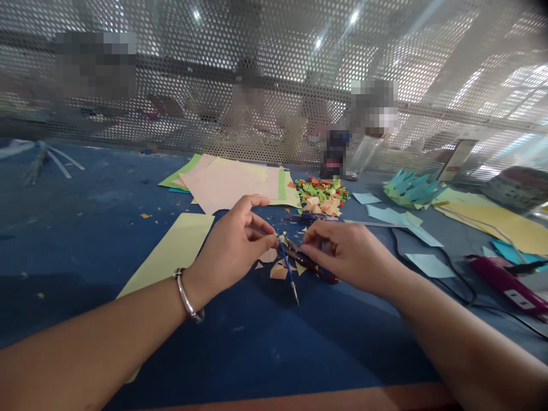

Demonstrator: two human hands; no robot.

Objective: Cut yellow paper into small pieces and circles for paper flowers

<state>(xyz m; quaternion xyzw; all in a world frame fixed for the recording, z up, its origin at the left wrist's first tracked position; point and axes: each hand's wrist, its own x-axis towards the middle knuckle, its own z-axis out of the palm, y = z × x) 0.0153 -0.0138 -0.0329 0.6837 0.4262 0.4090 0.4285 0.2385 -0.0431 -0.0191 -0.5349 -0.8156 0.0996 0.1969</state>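
My left hand [235, 248], a silver bangle on its wrist, pinches a thin blue pen-like stick [286, 260] between thumb and fingertips. The stick slants down toward me and ends in a silvery pointed metal tip. Across from it, my right hand [342, 248] has its fingers curled in and thumb and forefinger close together; anything between them is too small to make out. Scissors with dark red handles [326, 277] lie partly under that hand. Small peach paper scraps [279, 270] and yellow bits are scattered beneath the fingers.
Behind my hands are stacked paper sheets [231, 180] and a pile of folded paper pieces [325, 194]. A blue folded-paper ring [413, 188], light blue slips [429, 265] and a purple power strip [509, 285] with black cord lie right. A perforated metal panel [188, 114] backs the table.
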